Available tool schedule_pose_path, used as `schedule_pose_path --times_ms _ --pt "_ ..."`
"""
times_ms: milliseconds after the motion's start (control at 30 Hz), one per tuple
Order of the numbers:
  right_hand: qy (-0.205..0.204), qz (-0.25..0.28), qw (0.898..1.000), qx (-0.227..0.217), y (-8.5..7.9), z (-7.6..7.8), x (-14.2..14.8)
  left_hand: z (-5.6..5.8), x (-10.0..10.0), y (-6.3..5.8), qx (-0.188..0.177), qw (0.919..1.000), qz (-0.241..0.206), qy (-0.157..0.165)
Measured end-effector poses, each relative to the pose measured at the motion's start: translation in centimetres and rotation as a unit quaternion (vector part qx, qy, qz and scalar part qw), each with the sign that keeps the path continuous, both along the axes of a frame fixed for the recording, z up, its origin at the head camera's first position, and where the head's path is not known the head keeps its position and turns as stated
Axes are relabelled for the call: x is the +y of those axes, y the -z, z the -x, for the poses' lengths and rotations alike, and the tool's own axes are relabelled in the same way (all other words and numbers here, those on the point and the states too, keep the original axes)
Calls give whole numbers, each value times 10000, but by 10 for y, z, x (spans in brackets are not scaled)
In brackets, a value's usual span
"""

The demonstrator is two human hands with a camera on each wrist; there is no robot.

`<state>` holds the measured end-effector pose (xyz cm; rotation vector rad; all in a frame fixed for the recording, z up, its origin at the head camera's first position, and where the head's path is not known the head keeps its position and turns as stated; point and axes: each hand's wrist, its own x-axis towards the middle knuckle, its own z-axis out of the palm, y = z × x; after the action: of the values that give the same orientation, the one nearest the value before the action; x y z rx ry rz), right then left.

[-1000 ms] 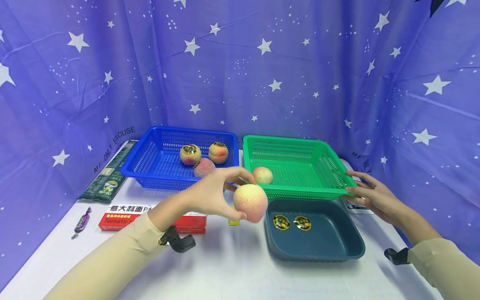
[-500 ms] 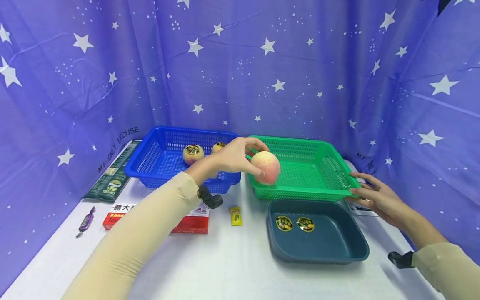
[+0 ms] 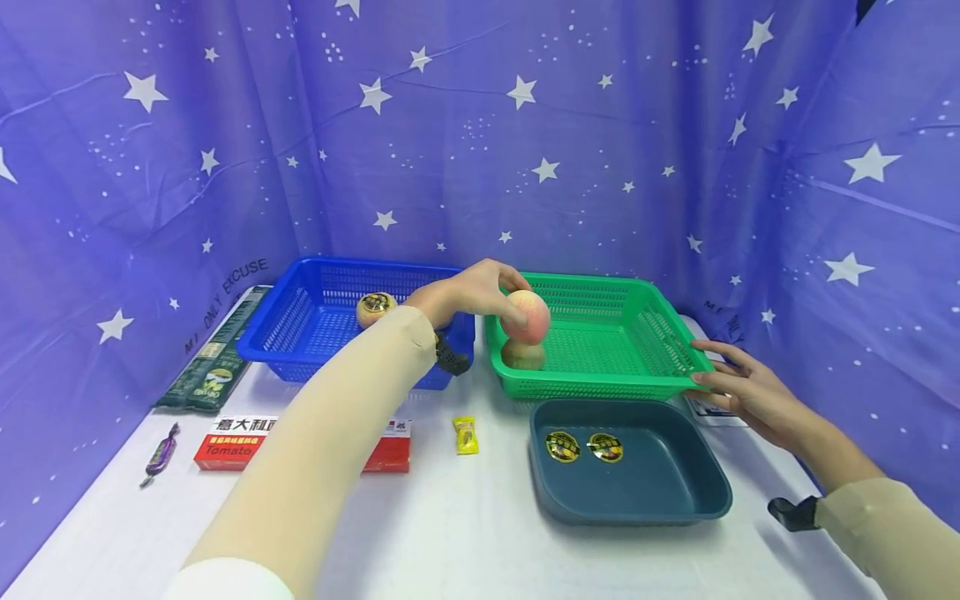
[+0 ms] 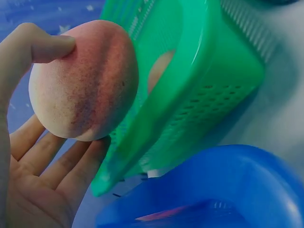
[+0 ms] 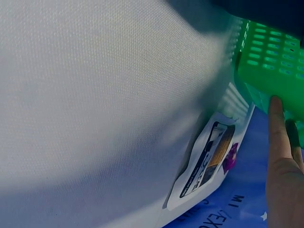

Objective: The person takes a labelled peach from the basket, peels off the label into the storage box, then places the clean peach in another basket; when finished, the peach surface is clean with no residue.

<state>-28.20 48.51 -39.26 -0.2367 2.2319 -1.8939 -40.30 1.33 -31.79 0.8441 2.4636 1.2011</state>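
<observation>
In the head view my left hand [image 3: 480, 292] grips a peach [image 3: 529, 317] above the left end of the green basket [image 3: 592, 387]. The left wrist view shows the thumb on the upper side of that peach [image 4: 85, 85] and the fingers beneath it. A second peach [image 3: 522, 357] lies in the basket just below, partly covered. At the basket's right end my right hand [image 3: 757, 400] touches the rim with its fingers fairly straight. A finger [image 5: 279, 128] lies against the green wall [image 5: 266, 76] in the right wrist view.
The blue basket [image 3: 300, 367] at left holds a stickered peach [image 3: 375, 309]; my arm covers part of it. In front stand a dark tub [image 3: 637, 492] with two stickers, a yellow packet [image 3: 466, 435], a red pasta box [image 3: 225, 450], purple candy [image 3: 161, 454] and a green bag [image 3: 217, 367].
My left hand has carried the peach from in front of the green basket, up and away from me, to over its left end. The right hand stays at the rim.
</observation>
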Motion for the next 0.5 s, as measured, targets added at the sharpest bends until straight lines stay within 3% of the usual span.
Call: schedule_pose_path --times_ms 233,500 --pt "96 -24 9999 -47 0 -6 0 18 15 1 -145 9992 377 -30" --pt "185 -185 9996 66 -3 -5 -8 37 29 1 -147 9960 538 -697"
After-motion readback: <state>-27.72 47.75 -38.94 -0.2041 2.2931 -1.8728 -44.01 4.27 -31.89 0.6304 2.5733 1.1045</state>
